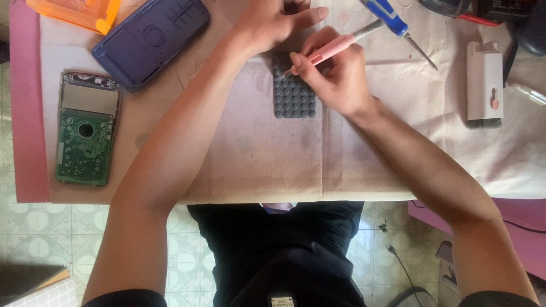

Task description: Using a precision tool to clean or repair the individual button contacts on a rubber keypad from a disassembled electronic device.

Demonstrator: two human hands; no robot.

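A grey rubber keypad mat (294,91) lies studded side up near the far middle of the table (256,153), on a pale, stained cloth (364,153) that gives it a soft, non-slip bed. The left hand (273,23) rests on the mat's far end, palm down and fingers spread rather than curled around anything, which looks meant to pin the flexible sheet flat so it cannot slide or buckle. The right hand (338,77) has its grip closed like a pen hold around a slim pink-handled tool (330,50), whose near tip meets the mat's studs close to the left hand; the tip itself is too small to tell whether it is a brush, a pick or a blade. Holding it low on the shaft would give fine control over a small spot.

Other parts are set aside, well apart from the mat: a green circuit board in its frame (85,136) at the left edge, a dark blue back cover (151,40) just beyond it, and an orange plastic case (77,11) at the far left corner. To the right lie a blue-handled screwdriver (398,25) and, farther right, a white brush tool (484,82), within easy reach of the working hand.
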